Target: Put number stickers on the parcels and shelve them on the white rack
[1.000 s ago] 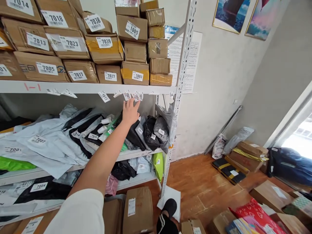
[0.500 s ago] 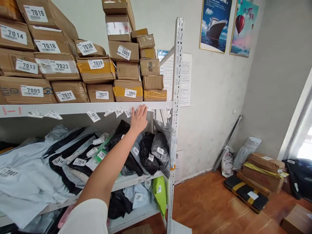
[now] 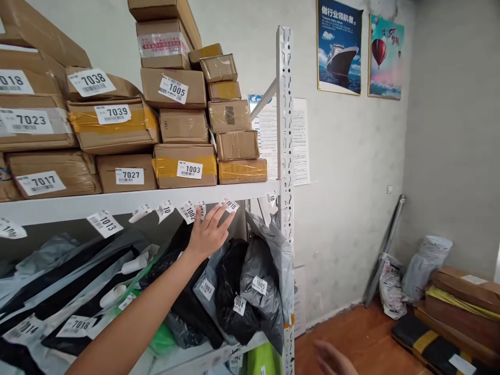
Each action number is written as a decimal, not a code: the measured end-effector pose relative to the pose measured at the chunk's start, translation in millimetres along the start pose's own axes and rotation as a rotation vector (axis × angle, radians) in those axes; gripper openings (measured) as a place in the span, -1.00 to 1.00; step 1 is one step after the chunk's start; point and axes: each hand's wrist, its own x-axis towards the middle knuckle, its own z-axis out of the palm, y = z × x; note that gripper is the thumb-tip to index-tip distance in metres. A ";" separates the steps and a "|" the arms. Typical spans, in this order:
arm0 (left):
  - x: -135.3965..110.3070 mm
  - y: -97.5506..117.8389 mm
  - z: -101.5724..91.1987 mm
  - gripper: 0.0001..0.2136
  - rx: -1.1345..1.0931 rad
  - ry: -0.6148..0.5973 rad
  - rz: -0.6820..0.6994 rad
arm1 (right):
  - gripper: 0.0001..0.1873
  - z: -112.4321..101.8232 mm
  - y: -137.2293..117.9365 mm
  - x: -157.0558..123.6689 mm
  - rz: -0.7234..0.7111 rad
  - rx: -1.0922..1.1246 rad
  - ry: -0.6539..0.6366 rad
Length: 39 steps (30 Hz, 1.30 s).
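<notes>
My left hand (image 3: 209,229) reaches up to the front edge of the upper shelf (image 3: 250,191), back of the hand towards me. Its fingers are spread, with the fingertips at a paper label marked 1010 (image 3: 231,205) hanging from that edge. Just left of the fingers hangs another label, 1002 (image 3: 187,212). Low in the view, my right hand (image 3: 332,359) is blurred and partly cut off, over the floor and apart from the shelf. Below my left hand lie a black plastic parcel (image 3: 236,281) and a grey plastic parcel (image 3: 258,268), both with number labels.
Cardboard boxes (image 3: 185,126) are stacked on the upper shelf. A white perforated metal post (image 3: 285,130) stands at the rack's right end. More labels, such as 1013 (image 3: 104,224), hang further left. Packages (image 3: 461,307) lie on the floor at the right by the wall.
My view has moved closer to the rack. My left hand has gone from lying against the shelf edge to the hanging labels just below it. My right hand has appeared at the bottom.
</notes>
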 end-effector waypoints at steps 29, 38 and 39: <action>-54.8 -17.1 -47.4 -0.43 0.017 0.121 -0.256 | -0.83 -66.0 -250.3 260.9 -1.289 -0.591 0.664; -51.4 -42.5 -28.4 -0.25 0.134 0.586 -0.326 | -0.48 -56.4 -247.7 319.8 -1.109 -0.137 0.998; -49.0 -46.0 -27.3 -0.24 0.090 0.601 -0.406 | -0.23 -54.8 -244.2 323.4 -0.990 -0.081 1.000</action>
